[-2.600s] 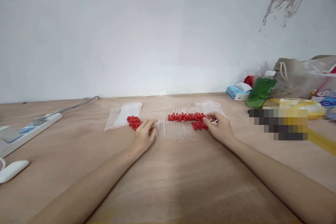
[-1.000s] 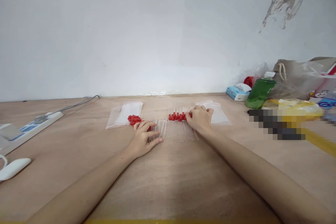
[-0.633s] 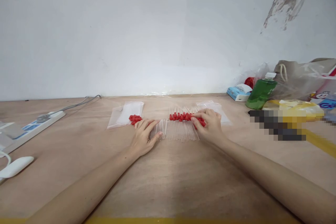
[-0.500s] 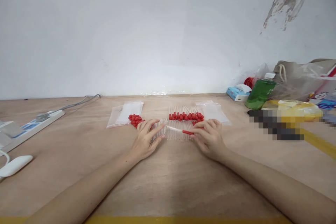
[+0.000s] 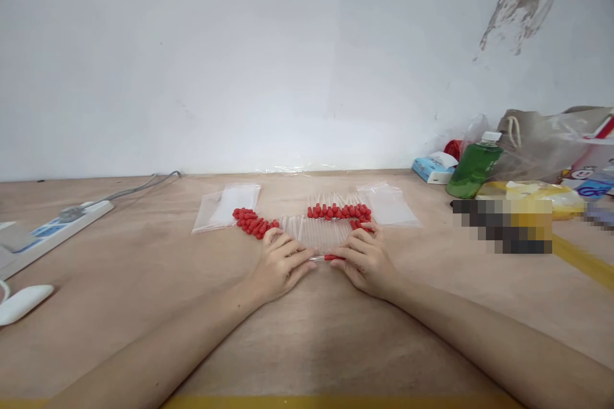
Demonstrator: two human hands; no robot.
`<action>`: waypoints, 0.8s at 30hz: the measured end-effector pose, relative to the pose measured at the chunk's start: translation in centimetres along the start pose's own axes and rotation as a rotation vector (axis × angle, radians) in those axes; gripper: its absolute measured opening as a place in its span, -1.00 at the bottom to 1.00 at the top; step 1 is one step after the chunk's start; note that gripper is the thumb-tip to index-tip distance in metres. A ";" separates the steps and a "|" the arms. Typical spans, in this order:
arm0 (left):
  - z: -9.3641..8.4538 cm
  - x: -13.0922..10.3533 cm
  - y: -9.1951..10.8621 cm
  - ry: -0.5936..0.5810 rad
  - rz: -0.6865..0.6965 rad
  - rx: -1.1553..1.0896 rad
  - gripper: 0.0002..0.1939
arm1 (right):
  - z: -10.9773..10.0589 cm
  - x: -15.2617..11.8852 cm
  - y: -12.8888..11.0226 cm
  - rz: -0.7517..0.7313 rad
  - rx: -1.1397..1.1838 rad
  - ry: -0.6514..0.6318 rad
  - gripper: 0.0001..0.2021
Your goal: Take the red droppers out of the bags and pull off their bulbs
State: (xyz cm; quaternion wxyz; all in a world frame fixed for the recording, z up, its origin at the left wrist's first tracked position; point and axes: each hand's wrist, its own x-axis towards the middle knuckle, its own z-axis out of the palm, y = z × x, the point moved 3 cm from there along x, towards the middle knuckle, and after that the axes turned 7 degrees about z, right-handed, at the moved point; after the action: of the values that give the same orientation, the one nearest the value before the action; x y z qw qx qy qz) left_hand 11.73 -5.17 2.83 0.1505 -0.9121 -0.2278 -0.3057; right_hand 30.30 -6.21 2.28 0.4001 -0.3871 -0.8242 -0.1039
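Between my two hands lies a clear dropper (image 5: pixel 316 259) with a red rubber bulb, low over the near edge of a row of others. My left hand (image 5: pixel 282 267) is closed in a pinch on its clear tube. The fingers of my right hand (image 5: pixel 365 260) pinch the red bulb end, covering part of it. Side by side behind my hands lie several clear droppers (image 5: pixel 326 234); some red bulbs (image 5: pixel 254 223) show at their left end. Farther back is another row with red bulbs (image 5: pixel 340 211) toward me and tubes pointing to the wall.
Clear plastic bags (image 5: pixel 235 204) lie at the left, more plastic bags (image 5: pixel 391 204) at the right. A power strip (image 5: pixel 62 233) and white plug-like item (image 5: pixel 26 305) are far left. At right stand a green bottle (image 5: pixel 474 166), a tissue pack (image 5: pixel 433 169) and a yellow packet (image 5: pixel 542 198).
Both hands have come closer together and toward me, bringing the dropper down from a tilt to nearly level. More red bulbs now show at the left.
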 end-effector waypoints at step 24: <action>-1.9 -1.7 -3.0 0.061 -0.114 0.122 -0.85 | -1.1 -0.5 2.8 0.100 -0.043 0.000 -0.82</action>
State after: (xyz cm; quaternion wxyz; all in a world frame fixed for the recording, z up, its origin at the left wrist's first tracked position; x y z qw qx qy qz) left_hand 8.07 -3.95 3.57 0.1950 -0.8771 -0.2929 -0.3270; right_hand 33.16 -5.13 2.21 0.3964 -0.4365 -0.8013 -0.1016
